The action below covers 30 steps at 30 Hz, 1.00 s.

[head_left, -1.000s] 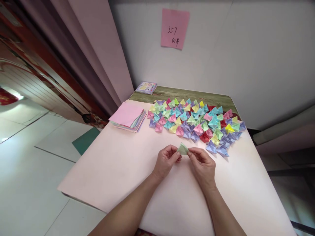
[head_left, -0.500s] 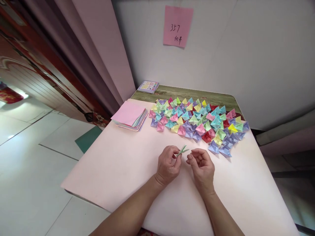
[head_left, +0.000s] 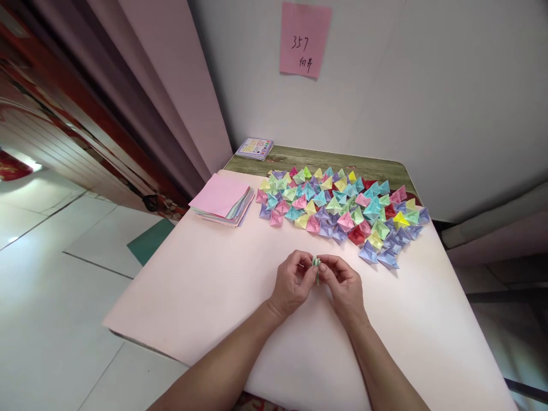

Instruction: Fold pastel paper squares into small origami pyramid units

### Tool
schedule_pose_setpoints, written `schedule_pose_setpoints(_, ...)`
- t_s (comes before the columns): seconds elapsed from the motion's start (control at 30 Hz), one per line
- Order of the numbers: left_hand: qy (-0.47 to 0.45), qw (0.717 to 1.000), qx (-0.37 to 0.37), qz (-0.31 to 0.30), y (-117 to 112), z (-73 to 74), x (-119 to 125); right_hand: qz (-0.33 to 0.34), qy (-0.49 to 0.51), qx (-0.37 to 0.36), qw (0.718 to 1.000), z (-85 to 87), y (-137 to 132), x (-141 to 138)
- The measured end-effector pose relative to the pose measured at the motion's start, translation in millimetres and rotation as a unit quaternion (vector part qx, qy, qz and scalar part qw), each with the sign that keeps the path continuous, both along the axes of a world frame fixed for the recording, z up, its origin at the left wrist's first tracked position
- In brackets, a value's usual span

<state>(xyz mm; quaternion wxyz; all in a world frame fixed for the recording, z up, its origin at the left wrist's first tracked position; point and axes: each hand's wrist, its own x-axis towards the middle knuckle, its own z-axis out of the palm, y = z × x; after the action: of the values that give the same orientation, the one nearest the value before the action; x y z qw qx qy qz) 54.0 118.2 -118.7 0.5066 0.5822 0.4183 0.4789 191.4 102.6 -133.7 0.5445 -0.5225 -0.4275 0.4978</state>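
Between my two hands, above the middle of the table, is a small folded green paper point(head_left: 316, 262) with white edges showing. My left hand point(head_left: 295, 279) pinches it from the left with thumb and fingers. From the other side my right hand point(head_left: 343, 283) grips it too, its thumb close to the left thumb. Fingers cover most of the paper, so its full shape is hidden. Beyond the hands many small folded paper boats point(head_left: 345, 221) in pink, blue, green, yellow, red and purple stand crowded together.
A stack of coloured paper squares point(head_left: 222, 197), pink on top, lies at the table's left. Behind it sits a small pack of printed cards point(head_left: 256, 148). The pale table cover point(head_left: 192, 285) ends at a left edge above floor tiles. A pink note point(head_left: 305, 40) hangs on the wall.
My right hand has moved left and closed on the folded paper, which only my left hand held before. The paper now stands more upright. The camera view has shifted slightly.
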Motion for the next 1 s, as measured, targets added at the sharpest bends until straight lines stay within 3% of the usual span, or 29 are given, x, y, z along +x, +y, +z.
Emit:
schedule_pose_setpoints(0.23,-0.042,0.996,-0.067,-0.033,2.8,-9.4,-0.6,-0.004,-0.009,-0.027,1.000,-1.1,0.8,0.1)
schedule_pose_setpoints(0.47,-0.055,0.994,-0.087,-0.036,5.2,-10.8,-2.2,-0.018,-0.038,-0.017,0.999,0.9,1.5,2.4)
schedule_pose_setpoints(1.0,-0.046,0.997,-0.065,0.006,12.1,-9.4,-8.4,-0.074,-0.137,0.019,0.988,0.5,4.5,16.7)
